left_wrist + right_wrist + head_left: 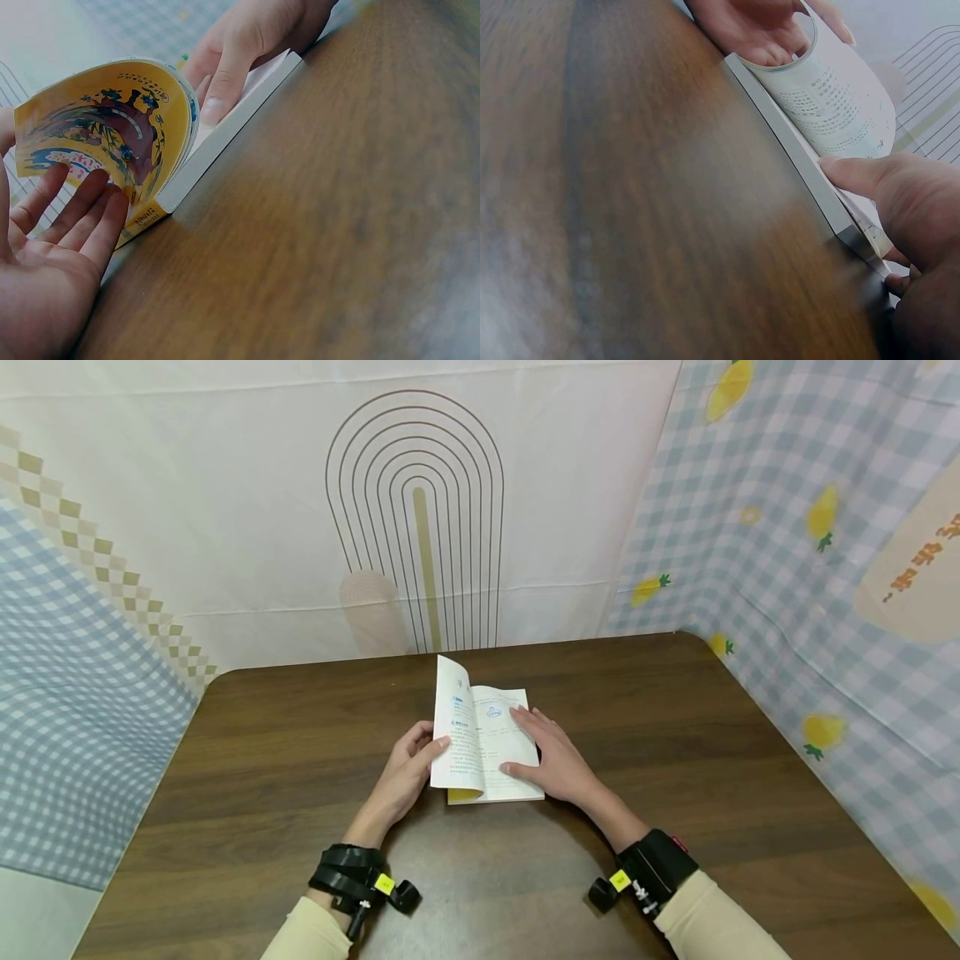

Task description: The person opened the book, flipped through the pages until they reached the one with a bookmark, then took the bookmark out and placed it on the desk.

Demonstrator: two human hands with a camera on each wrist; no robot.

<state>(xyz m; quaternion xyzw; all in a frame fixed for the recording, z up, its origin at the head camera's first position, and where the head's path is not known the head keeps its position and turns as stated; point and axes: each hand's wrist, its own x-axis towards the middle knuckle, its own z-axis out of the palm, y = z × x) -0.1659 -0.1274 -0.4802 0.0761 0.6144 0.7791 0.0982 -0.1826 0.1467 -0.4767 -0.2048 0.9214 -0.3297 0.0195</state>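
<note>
A paperback book point(504, 752) lies opened on the wooden table, its left part lifted and curved. In the left wrist view the book's yellow illustrated cover point(120, 127) shows, bent upward. My left hand point(405, 772) holds that lifted part at its left edge, thumb on the page and fingers behind against the cover. My right hand point(557, 758) rests on the right page, thumb and fingers spread over the paper. The right wrist view shows the right thumb point(855, 174) on the page near the edge of the thick page block point(787, 146).
The brown wooden table point(300, 727) extends around the book on all sides. Behind it hangs a white cloth point(255, 510) with arch lines. Blue checked cloths hang at the left point(75, 710) and right point(780, 602). Black camera straps point(352, 872) wrap both wrists.
</note>
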